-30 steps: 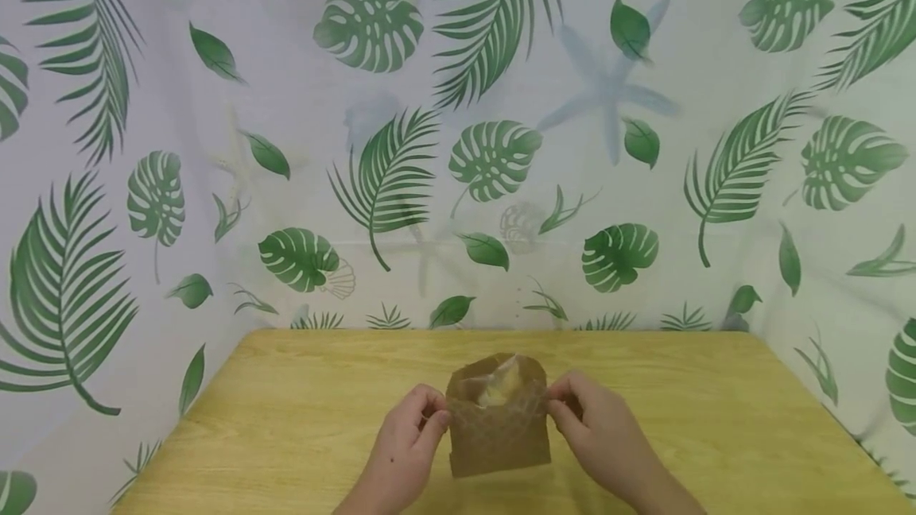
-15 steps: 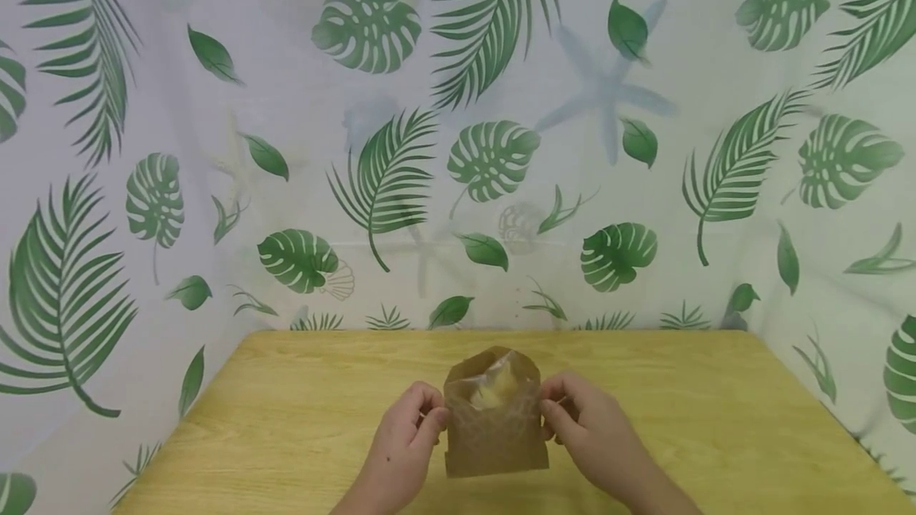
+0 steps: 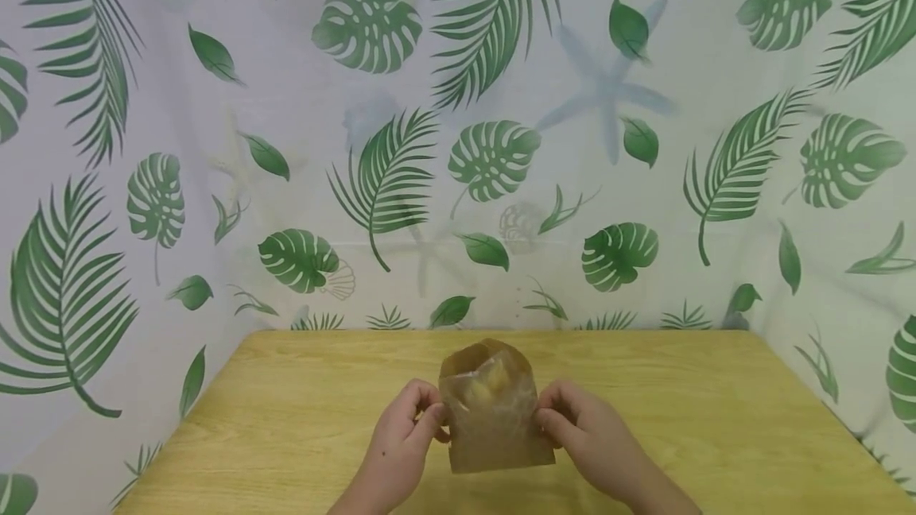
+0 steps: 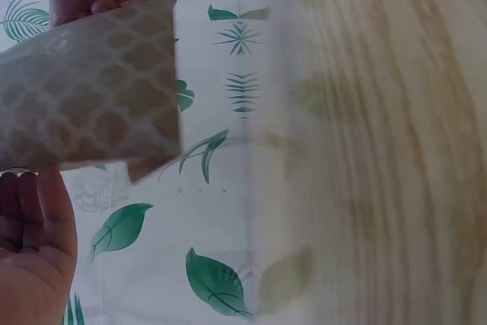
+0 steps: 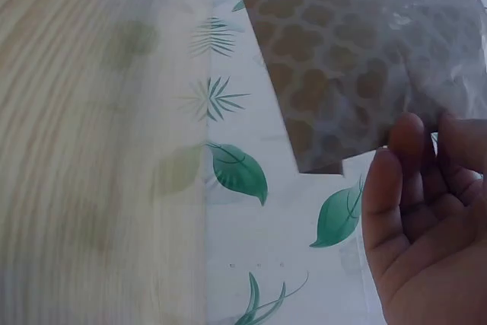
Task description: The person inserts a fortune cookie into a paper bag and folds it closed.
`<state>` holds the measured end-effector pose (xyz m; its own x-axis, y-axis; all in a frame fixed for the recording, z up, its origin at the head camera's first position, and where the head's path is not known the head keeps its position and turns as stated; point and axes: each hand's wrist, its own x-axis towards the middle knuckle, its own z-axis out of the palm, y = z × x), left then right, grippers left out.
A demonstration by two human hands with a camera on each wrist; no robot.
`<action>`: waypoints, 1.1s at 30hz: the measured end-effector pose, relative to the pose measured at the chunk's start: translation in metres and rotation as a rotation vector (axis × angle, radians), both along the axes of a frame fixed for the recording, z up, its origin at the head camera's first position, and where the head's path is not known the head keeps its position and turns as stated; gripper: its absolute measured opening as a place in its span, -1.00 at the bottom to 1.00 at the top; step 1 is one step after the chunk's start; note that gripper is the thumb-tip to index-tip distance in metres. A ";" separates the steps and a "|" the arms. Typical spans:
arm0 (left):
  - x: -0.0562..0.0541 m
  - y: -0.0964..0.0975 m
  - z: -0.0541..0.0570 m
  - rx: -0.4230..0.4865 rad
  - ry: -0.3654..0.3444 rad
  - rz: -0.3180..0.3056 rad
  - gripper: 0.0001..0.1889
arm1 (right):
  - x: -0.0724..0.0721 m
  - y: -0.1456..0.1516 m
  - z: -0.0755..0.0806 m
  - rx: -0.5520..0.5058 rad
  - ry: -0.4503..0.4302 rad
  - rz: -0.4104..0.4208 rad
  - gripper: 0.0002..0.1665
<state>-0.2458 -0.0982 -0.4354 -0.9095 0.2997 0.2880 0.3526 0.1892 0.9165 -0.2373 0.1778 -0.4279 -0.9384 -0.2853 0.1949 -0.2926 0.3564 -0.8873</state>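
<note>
A brown paper bag [image 3: 501, 439] with a clear plastic front and a pale pattern is held up over the table, its mouth gaping at the top. Something pale yellow [image 3: 492, 381] shows through the plastic near the mouth; its kind is not clear. My left hand [image 3: 406, 439] pinches the left edge between thumb and fingers. At the opposite edge, my right hand [image 3: 590, 435] pinches it the same way. Each wrist view shows the patterned face, the bag [image 4: 106, 89] on the left and the bag [image 5: 335, 66] on the right, gripped from both sides.
The wood-grain table [image 3: 300, 396] spreads below the hands. Behind it and on both sides hangs a white cloth [image 3: 458, 205] printed with green leaves and faint starfish, meeting the table's back edge.
The bag has tilted upright a little and shifted slightly left, showing more of its plastic front. Both hands keep their pinch, the right one moving a little left.
</note>
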 end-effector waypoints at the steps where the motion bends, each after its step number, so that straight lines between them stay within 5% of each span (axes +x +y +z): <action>1: -0.001 0.000 0.000 0.002 -0.010 -0.001 -0.79 | 0.001 0.000 0.001 -0.007 0.002 -0.013 -0.80; 8: -0.002 0.001 -0.003 -0.002 -0.068 0.007 -0.78 | 0.004 -0.003 0.005 -0.054 -0.016 -0.090 -0.83; 21: -0.001 0.002 -0.003 -0.059 -0.041 0.006 -0.81 | 0.005 -0.004 0.005 -0.083 0.020 -0.186 -0.78; 33: 0.003 0.004 -0.002 -0.051 -0.037 -0.014 -0.82 | 0.004 -0.012 -0.003 0.063 0.069 -0.078 -0.73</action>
